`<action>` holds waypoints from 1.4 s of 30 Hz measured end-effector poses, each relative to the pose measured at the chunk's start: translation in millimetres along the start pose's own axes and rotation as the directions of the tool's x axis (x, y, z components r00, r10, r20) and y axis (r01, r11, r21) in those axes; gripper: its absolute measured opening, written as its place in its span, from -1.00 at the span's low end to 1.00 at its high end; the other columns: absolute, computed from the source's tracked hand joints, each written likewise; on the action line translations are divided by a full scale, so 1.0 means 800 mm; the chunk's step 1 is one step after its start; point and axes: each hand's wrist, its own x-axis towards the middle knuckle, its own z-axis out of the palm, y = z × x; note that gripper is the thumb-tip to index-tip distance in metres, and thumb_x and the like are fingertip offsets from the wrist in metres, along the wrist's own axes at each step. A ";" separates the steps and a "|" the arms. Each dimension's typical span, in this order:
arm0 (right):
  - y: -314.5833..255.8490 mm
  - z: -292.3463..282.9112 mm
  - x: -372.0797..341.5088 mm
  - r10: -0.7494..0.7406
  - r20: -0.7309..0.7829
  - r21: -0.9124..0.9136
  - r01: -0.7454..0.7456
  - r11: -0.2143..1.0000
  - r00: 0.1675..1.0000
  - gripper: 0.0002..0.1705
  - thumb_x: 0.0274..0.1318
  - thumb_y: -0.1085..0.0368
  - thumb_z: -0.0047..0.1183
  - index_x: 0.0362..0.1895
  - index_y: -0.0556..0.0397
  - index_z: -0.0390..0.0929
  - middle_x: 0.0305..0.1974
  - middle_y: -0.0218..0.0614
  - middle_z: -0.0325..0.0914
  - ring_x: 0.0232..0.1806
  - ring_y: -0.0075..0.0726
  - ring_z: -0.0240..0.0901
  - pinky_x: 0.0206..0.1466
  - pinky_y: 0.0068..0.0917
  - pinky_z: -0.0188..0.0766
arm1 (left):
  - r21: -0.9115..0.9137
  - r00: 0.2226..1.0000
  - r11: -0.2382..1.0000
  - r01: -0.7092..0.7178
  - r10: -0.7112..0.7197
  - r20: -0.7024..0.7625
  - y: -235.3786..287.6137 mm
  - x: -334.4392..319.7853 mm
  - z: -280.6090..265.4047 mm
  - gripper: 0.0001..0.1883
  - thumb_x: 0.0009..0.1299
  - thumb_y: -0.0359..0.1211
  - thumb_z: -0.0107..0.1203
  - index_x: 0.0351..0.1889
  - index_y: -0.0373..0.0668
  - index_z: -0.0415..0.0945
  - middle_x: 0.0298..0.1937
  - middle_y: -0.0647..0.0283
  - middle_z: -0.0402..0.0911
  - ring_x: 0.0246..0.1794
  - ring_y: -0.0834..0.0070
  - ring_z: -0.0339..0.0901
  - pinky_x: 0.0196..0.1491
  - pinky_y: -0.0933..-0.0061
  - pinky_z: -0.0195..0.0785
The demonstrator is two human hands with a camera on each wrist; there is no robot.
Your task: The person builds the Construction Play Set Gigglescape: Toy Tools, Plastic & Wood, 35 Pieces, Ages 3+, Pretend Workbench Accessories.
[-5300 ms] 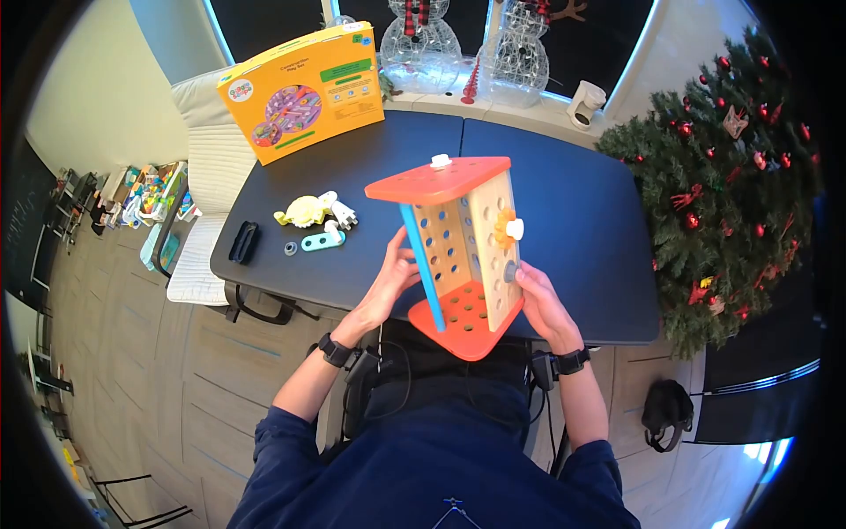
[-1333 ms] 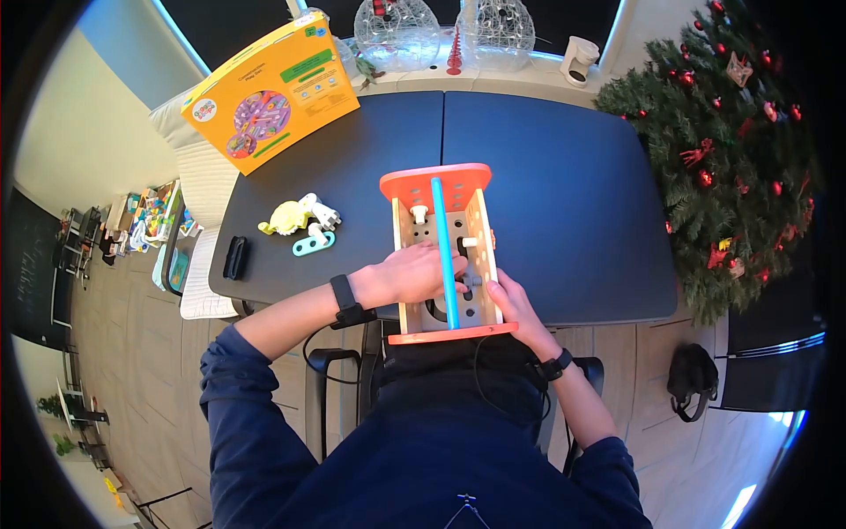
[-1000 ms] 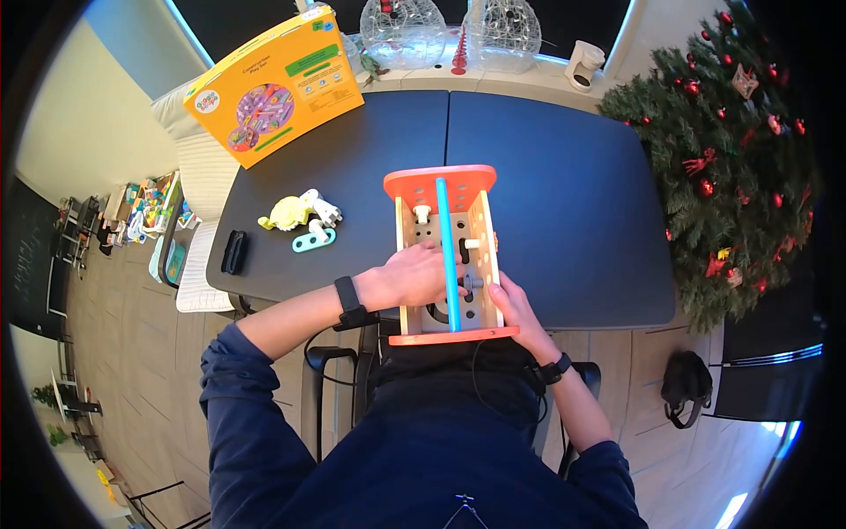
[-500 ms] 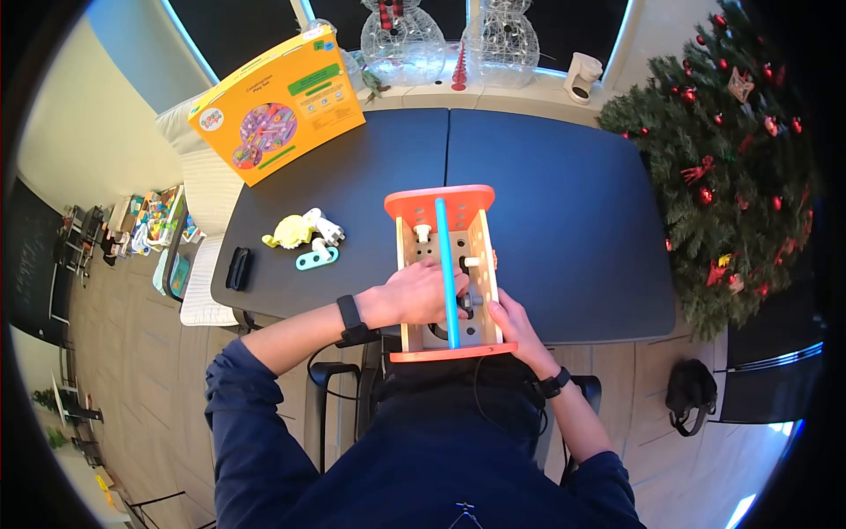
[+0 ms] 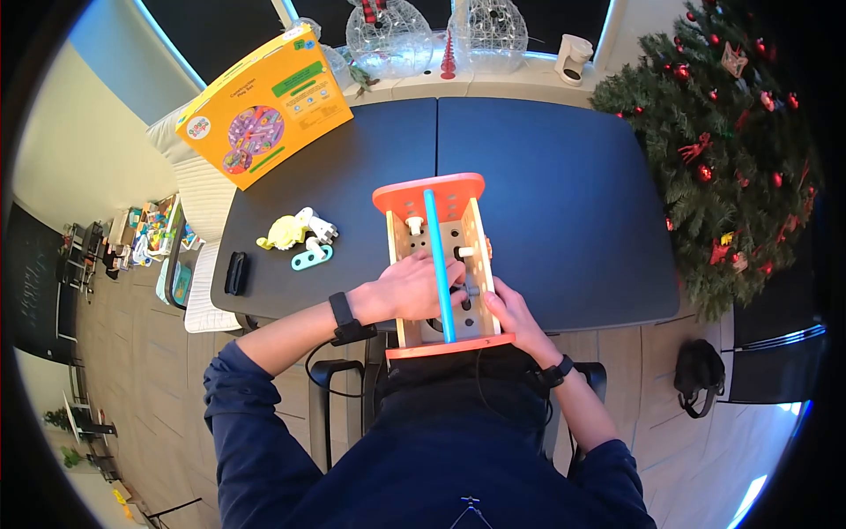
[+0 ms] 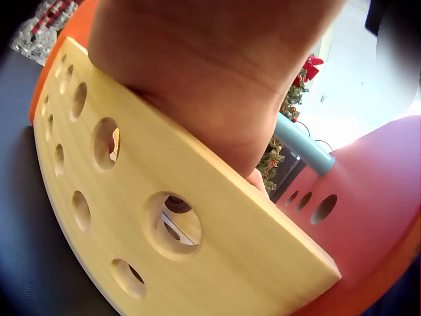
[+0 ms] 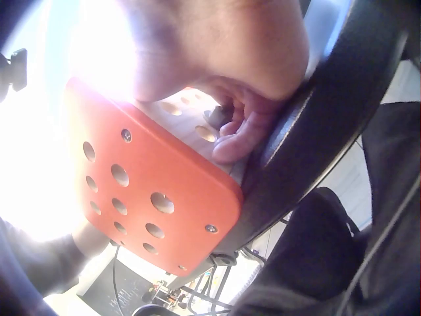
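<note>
A toy toolbox with orange-red ends, holed wooden sides and a blue handle bar stands at the near table edge. My left hand reaches over its left side and under the bar. Its fingers pinch a dark grey nut by the shank of a grey bolt, which pokes in through the right side; the fingertips are partly hidden. Outside that side, my right hand has its fingers curled at the bolt's dark head. Two cream bolts, one of them on the left, stick into the box.
Left on the table lie a yellow toy piece, a white piece, a teal holed strip and a black case. A yellow box stands behind them. A decorated tree stands at right.
The toolbox, earlier tilted in both hands, now stands level at the table edge. The left hand has moved inside it. The grey nut is gone from the table. Lately the hands barely shift.
</note>
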 end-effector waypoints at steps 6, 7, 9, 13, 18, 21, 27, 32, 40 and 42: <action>0.002 0.002 0.000 0.000 -0.005 0.018 0.000 1.000 1.000 -0.22 0.61 -0.13 -0.02 0.53 0.29 0.38 0.19 0.09 0.68 0.23 -0.14 0.61 0.37 -0.19 0.46 | 0.104 0.987 0.986 -0.133 0.122 0.100 -0.026 0.010 0.022 -0.67 0.67 -0.04 0.08 0.06 -0.11 0.55 0.01 0.18 0.69 0.16 0.06 0.64 0.32 0.04 0.47; 0.001 0.001 0.000 0.004 -0.004 0.016 -0.003 1.000 1.000 -0.22 0.60 -0.14 -0.02 0.53 0.29 0.38 0.20 0.10 0.68 0.24 -0.14 0.61 0.37 -0.19 0.46 | 0.069 0.992 0.993 -0.096 0.089 0.088 -0.020 0.008 0.016 -0.68 0.68 -0.06 0.06 0.05 -0.11 0.57 -0.01 0.19 0.69 0.15 0.08 0.64 0.32 0.04 0.48; 0.003 0.002 -0.001 0.007 -0.005 0.017 -0.007 1.000 1.000 -0.21 0.60 -0.14 -0.03 0.53 0.29 0.38 0.20 0.11 0.68 0.25 -0.13 0.61 0.38 -0.19 0.46 | -0.002 0.997 1.000 -0.022 0.022 0.067 -0.005 0.004 0.000 -0.70 0.70 -0.09 0.02 0.01 -0.10 0.59 -0.05 0.19 0.69 0.12 0.13 0.65 0.31 0.05 0.48; 0.005 0.001 0.000 -0.004 -0.002 0.020 0.004 1.000 1.000 -0.21 0.60 -0.16 -0.03 0.53 0.29 0.38 0.21 0.12 0.68 0.26 -0.11 0.61 0.38 -0.18 0.46 | -0.010 0.996 1.000 0.028 -0.027 0.082 -0.003 0.006 0.002 -0.65 0.70 -0.01 0.03 0.01 -0.10 0.57 -0.05 0.19 0.69 0.12 0.12 0.65 0.32 0.03 0.46; 0.007 0.000 0.000 -0.010 0.000 0.010 0.010 1.000 1.000 -0.19 0.60 -0.17 -0.02 0.53 0.29 0.38 0.21 0.11 0.68 0.26 -0.11 0.61 0.38 -0.18 0.46 | 0.046 0.991 0.997 -0.061 0.055 0.122 -0.024 0.012 0.022 -0.57 0.70 0.09 0.03 0.05 -0.10 0.49 -0.05 0.15 0.70 0.15 0.06 0.65 0.31 0.01 0.44; 0.005 0.000 0.000 0.002 0.005 0.012 -0.002 1.000 1.000 -0.19 0.60 -0.17 -0.02 0.53 0.29 0.38 0.22 0.11 0.68 0.27 -0.11 0.61 0.38 -0.18 0.46 | -0.063 0.993 0.998 0.023 -0.016 0.115 -0.003 0.005 -0.004 -0.57 0.74 0.04 -0.05 0.03 -0.12 0.59 -0.03 0.14 0.71 0.16 0.05 0.66 0.28 -0.03 0.48; 0.006 0.001 -0.001 -0.001 0.004 0.033 0.001 0.999 1.000 -0.20 0.60 -0.16 -0.01 0.54 0.29 0.38 0.23 0.10 0.68 0.28 -0.12 0.60 0.39 -0.19 0.44 | 0.042 0.998 0.999 -0.024 0.021 0.060 -0.023 0.012 0.026 -0.57 0.64 0.07 0.13 0.10 -0.10 0.53 -0.06 0.14 0.73 0.08 0.07 0.69 0.16 0.02 0.57; 0.004 0.002 -0.001 -0.004 -0.005 0.032 0.004 0.999 1.000 -0.22 0.61 -0.14 -0.01 0.54 0.28 0.38 0.22 0.07 0.68 0.27 -0.15 0.60 0.39 -0.20 0.44 | -0.070 0.988 0.997 0.041 -0.031 0.149 -0.010 0.011 0.000 -0.62 0.68 0.01 0.05 0.07 -0.10 0.58 -0.09 0.15 0.73 0.04 0.03 0.71 0.07 -0.02 0.60; 0.005 0.000 -0.001 0.002 0.012 0.026 -0.002 1.000 1.000 -0.23 0.61 -0.13 -0.02 0.53 0.27 0.39 0.22 0.06 0.68 0.27 -0.18 0.59 0.40 -0.21 0.44 | -0.045 0.999 0.999 0.022 -0.021 0.026 -0.019 0.011 0.023 -0.66 0.63 -0.02 0.18 -0.02 -0.10 0.53 -0.07 0.23 0.74 0.04 0.06 0.72 0.03 -0.03 0.57; 0.006 -0.001 0.000 -0.002 0.006 0.019 0.002 1.000 1.000 -0.23 0.61 -0.14 -0.02 0.53 0.27 0.39 0.22 0.06 0.68 0.28 -0.18 0.59 0.40 -0.21 0.44 | 0.023 0.999 0.999 -0.023 0.022 0.048 -0.026 0.012 0.031 -0.64 0.64 0.03 0.16 -0.08 -0.08 0.50 -0.06 0.25 0.75 0.03 0.04 0.73 -0.02 -0.07 0.57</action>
